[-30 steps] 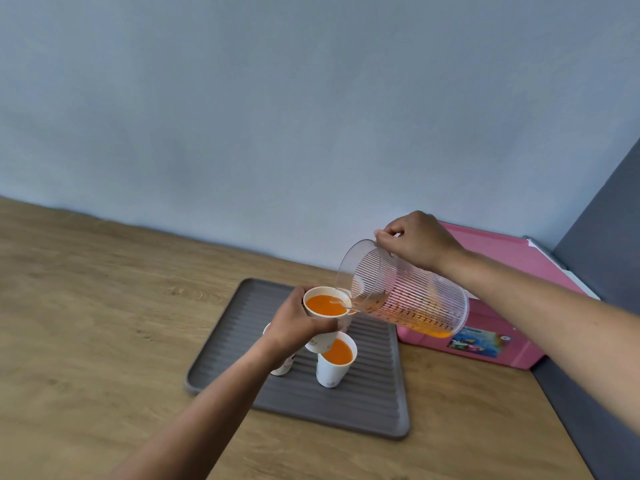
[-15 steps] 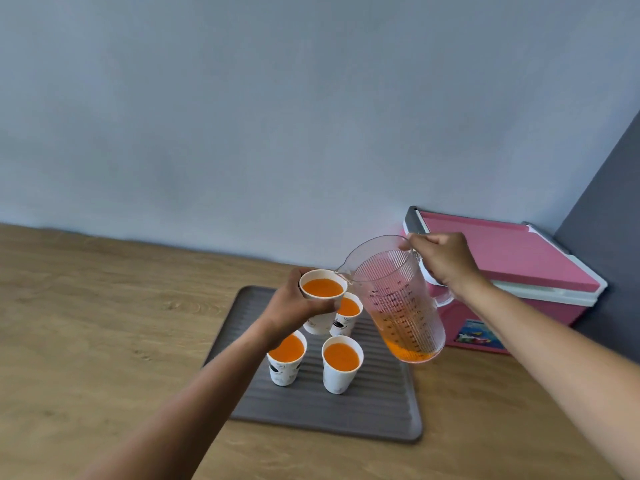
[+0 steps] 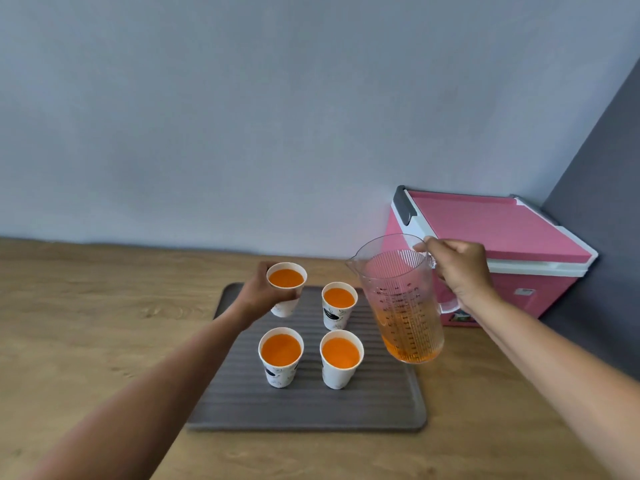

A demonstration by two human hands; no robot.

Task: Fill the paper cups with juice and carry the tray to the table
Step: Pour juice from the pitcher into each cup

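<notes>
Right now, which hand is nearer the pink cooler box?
Right. The right hand holds the pitcher just in front of the cooler; the left hand grips a cup over the tray.

I am looking down at a wooden counter (image 3: 86,327) with a light oak grain that runs across the whole lower part of my view. Behind it rises a plain, pale blue-grey wall (image 3: 277,116), meeting the counter in a straight line. At the far right, a darker grey wall (image 3: 609,209) forms a corner with it. Tucked into that corner on the counter sits a pink cooler box (image 3: 491,233), lid closed, with a white band under the lid, a dark grey latch at its near left corner, and a small colourful sticker low on its front.
</notes>
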